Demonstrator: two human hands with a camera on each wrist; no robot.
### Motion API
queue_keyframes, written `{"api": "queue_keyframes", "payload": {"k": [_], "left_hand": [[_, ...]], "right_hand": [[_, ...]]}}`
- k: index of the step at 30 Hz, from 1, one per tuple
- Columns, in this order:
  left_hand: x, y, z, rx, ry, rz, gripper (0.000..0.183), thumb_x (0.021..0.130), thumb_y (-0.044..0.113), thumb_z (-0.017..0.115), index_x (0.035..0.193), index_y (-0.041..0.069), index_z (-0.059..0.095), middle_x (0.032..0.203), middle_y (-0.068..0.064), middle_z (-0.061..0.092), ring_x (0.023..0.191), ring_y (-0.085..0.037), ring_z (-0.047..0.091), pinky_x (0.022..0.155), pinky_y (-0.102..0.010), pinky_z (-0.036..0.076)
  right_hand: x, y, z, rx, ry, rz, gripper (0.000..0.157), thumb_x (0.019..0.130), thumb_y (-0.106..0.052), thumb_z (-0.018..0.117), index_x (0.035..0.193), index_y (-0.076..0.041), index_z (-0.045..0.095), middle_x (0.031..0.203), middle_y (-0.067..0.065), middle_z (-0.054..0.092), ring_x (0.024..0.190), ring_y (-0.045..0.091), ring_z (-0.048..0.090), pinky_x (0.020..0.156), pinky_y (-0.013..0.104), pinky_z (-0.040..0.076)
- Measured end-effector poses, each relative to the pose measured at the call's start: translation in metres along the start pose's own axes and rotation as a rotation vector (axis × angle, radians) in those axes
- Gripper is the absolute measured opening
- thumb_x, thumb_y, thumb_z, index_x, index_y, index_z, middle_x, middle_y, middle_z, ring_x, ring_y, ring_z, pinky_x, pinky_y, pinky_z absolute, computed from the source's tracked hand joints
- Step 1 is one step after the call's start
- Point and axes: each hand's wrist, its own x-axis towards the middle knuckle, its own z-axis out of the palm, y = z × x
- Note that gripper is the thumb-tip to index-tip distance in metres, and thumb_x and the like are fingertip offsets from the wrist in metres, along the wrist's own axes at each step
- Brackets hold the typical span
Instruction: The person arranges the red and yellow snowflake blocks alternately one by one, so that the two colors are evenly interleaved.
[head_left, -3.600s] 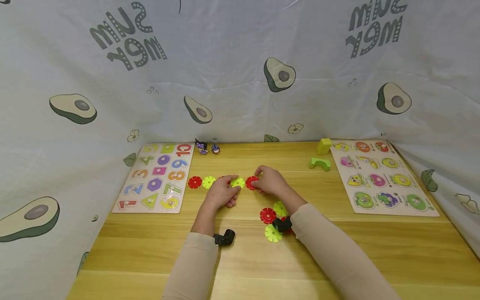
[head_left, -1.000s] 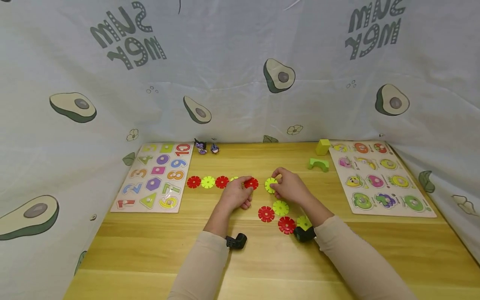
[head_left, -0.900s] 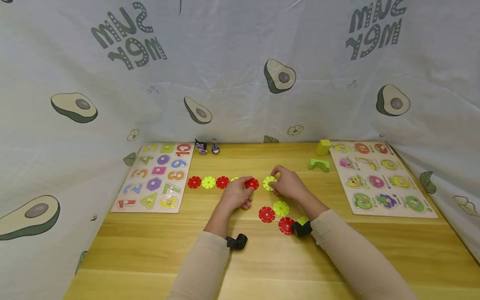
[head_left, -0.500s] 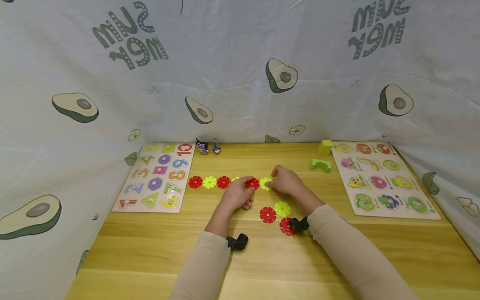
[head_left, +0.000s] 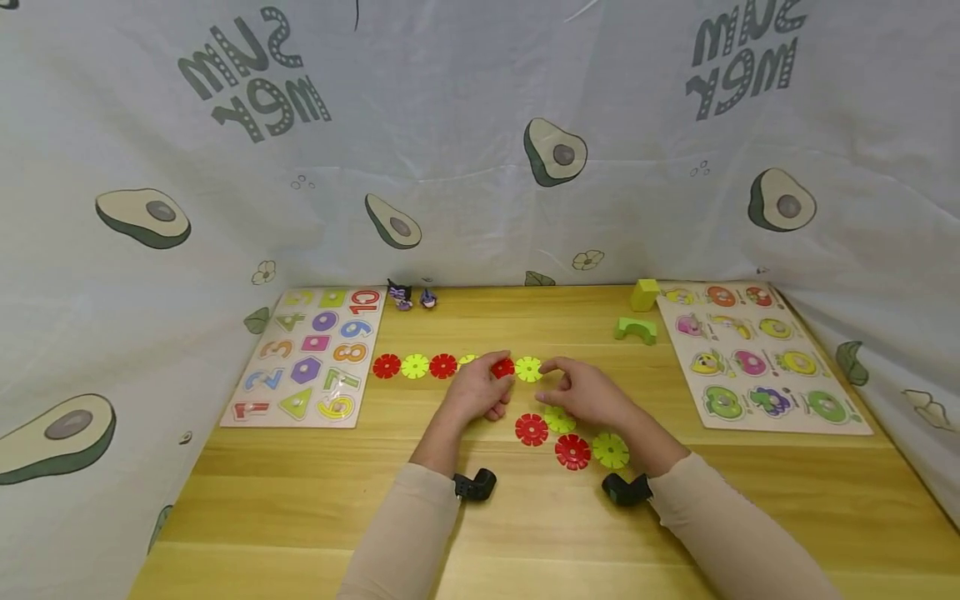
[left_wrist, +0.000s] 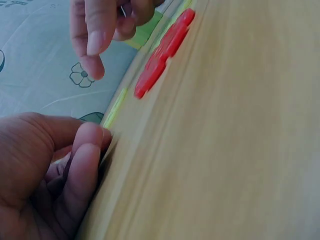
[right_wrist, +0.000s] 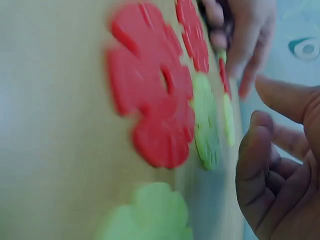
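Fingers [head_left: 558,364] of the right hand [head_left: 591,394] part, empty, by a yellow disc [head_left: 528,369], left hand's [head_left: 475,390] hold unclear, cloth [head_left: 450,108] lettered "Summer" backwards.

Bare bench [head_left: 585,337] separates the right hand [head_left: 592,392] from the green arch [head_left: 635,326]; loose discs [head_left: 572,446] obstruct passage nearer the person; the left hand [head_left: 476,390] overhangs the disc row [head_left: 443,372].

Out on the wooden tabletop [head_left: 300,500], a number board [head_left: 300,358] is laid left, a fruit board [head_left: 761,360] right! Red and yellow discs [head_left: 443,366] are spread between them, figurines [head_left: 401,296] and blocks [head_left: 644,295] stationed behind.
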Motion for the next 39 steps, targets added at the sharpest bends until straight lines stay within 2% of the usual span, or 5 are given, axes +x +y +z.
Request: {"api": "queue_keyframes", "payload": {"k": [9, 25, 31, 35, 39], "left_hand": [[0.008, 0.010, 0.014, 0.010, -0.055, 0.019, 0.047, 0.091, 0.024, 0.060, 0.137, 0.024, 0.046, 0.059, -0.010, 0.060, 0.046, -0.022, 0.060, 0.043, -0.035, 0.053], [0.009, 0.011, 0.016, 0.043, -0.031, -0.022, 0.043, 0.091, 0.023, 0.059, 0.133, 0.021, 0.051, 0.056, -0.009, 0.058, 0.042, -0.019, 0.057, 0.041, -0.032, 0.051], [0.010, 0.011, 0.017, 0.046, -0.024, -0.024, 0.043, 0.091, 0.023, 0.060, 0.133, 0.022, 0.051, 0.055, -0.008, 0.058, 0.041, -0.018, 0.056, 0.041, -0.032, 0.051], [0.011, 0.010, 0.017, 0.043, -0.017, -0.034, 0.043, 0.091, 0.024, 0.060, 0.133, 0.023, 0.051, 0.055, -0.009, 0.058, 0.041, -0.019, 0.056, 0.042, -0.032, 0.052], [0.010, 0.009, 0.017, 0.038, -0.015, -0.048, 0.043, 0.091, 0.024, 0.061, 0.133, 0.024, 0.051, 0.055, -0.009, 0.059, 0.041, -0.020, 0.056, 0.042, -0.033, 0.052]], "right_hand": [[-0.032, -0.004, 0.016, -0.086, -0.088, -0.039, 0.050, 0.071, -0.035, 0.079, 0.117, -0.020, 0.062, 0.061, 0.001, 0.052, 0.046, 0.013, 0.046, 0.041, 0.027, 0.039], [-0.034, -0.013, 0.028, -0.206, -0.025, -0.042, 0.033, 0.070, -0.026, 0.081, 0.095, -0.024, 0.059, 0.062, -0.001, 0.050, 0.051, 0.014, 0.046, 0.044, 0.027, 0.036], [-0.037, -0.014, 0.018, -0.044, -0.006, -0.058, 0.023, 0.076, -0.023, 0.077, 0.081, -0.019, 0.055, 0.074, 0.000, 0.053, 0.058, 0.015, 0.048, 0.047, 0.028, 0.040], [-0.030, -0.005, 0.002, 0.113, 0.015, 0.003, 0.024, 0.080, -0.024, 0.073, 0.091, -0.012, 0.055, 0.077, 0.006, 0.056, 0.058, 0.019, 0.055, 0.048, 0.030, 0.048], [-0.016, 0.010, -0.016, 0.110, 0.086, 0.096, 0.028, 0.084, -0.023, 0.069, 0.101, -0.008, 0.053, 0.076, 0.008, 0.061, 0.060, 0.021, 0.060, 0.053, 0.031, 0.052]]}}
